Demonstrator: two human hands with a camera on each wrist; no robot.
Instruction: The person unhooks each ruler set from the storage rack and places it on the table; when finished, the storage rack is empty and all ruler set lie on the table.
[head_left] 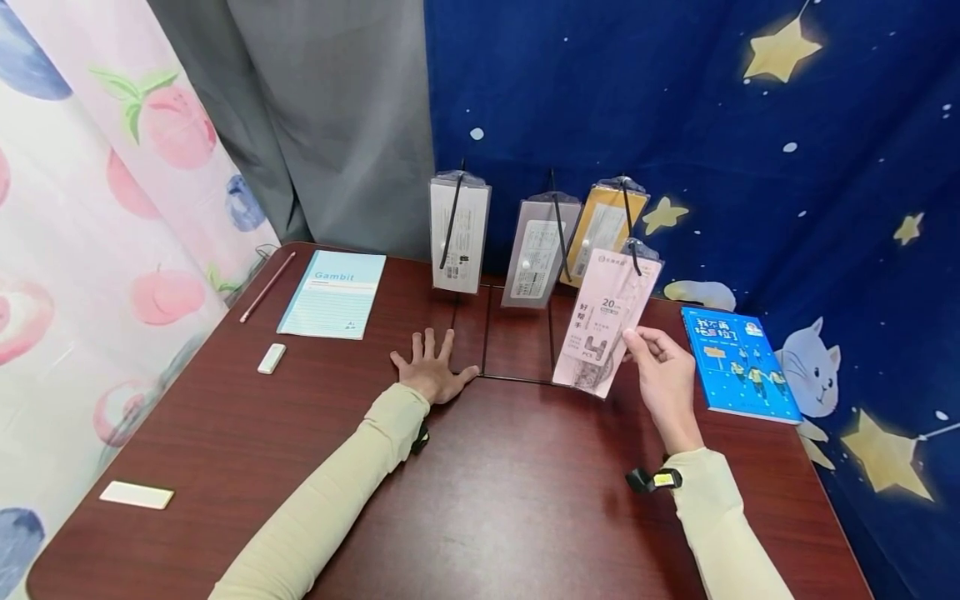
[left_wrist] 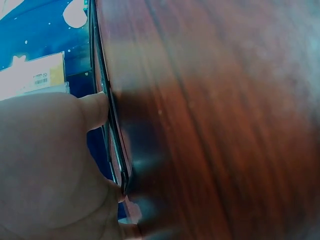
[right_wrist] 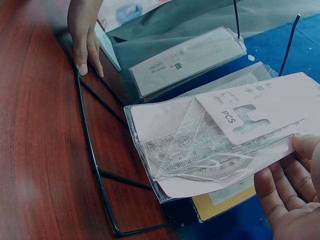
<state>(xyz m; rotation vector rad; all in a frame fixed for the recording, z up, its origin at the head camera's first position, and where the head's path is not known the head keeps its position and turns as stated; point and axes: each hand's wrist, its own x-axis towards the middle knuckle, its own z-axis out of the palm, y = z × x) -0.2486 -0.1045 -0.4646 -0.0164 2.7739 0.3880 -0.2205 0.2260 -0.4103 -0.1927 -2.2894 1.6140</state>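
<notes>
My right hand point(head_left: 666, 382) pinches the lower right edge of a pink ruler set point(head_left: 592, 321) in a clear sleeve. The set's top is at the front right hook of a black wire display rack point(head_left: 517, 380). A protractor and other clear rulers show through the sleeve in the right wrist view. My left hand point(head_left: 431, 372) lies spread on the table, its thumb at the rack's front base wire. Behind hang a white packet point(head_left: 461, 237), a greyish-purple packet point(head_left: 542, 250) and an orange packet point(head_left: 592, 233), their printed labels facing me.
On the left of the wooden table point(head_left: 480, 500) are a light blue notebook point(head_left: 337, 296), a pink pencil point(head_left: 267, 287), a small white eraser point(head_left: 272, 358) and a flat white bar point(head_left: 137, 495). A blue book point(head_left: 741, 367) lies at the right edge. Curtains point(head_left: 675, 100) hang behind.
</notes>
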